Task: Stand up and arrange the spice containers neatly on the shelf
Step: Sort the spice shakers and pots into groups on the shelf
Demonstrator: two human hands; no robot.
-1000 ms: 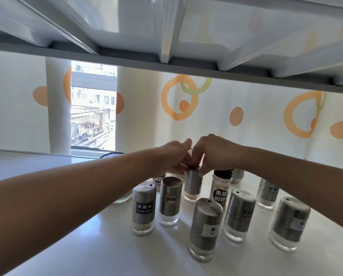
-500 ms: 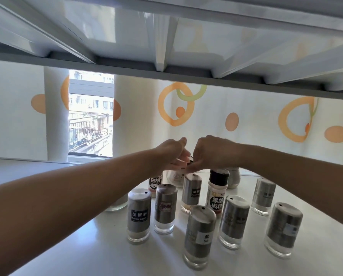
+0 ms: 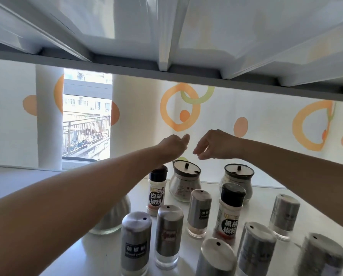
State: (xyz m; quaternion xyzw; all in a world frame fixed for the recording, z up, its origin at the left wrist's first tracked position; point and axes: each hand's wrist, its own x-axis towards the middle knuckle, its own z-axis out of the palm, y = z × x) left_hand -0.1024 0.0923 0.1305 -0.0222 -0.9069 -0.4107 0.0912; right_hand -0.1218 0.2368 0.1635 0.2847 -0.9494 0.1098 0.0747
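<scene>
Several spice containers stand upright on the white shelf (image 3: 99, 253). Steel-sleeved shakers (image 3: 135, 242) (image 3: 168, 232) (image 3: 199, 212) (image 3: 284, 214) fill the front. Two plastic bottles with black caps, a white pepper bottle (image 3: 156, 190) and a black pepper bottle (image 3: 229, 210), stand among them. Two round glass jars with lids (image 3: 184, 180) (image 3: 238, 178) sit at the back. My left hand (image 3: 173, 145) and my right hand (image 3: 212, 145) hover above the left jar, fingers loosely curled, holding nothing and a small gap apart.
A ribbed glass jar (image 3: 115, 216) stands at the left, partly hidden by my left forearm. The shelf above (image 3: 166, 56) hangs low overhead. A curtain with orange circles (image 3: 266, 124) hangs behind, with a window gap (image 3: 87, 120) at the left.
Both hands have lifted off the containers and drawn slightly apart. My view has tilted so the two back jars and the white pepper bottle now show in full.
</scene>
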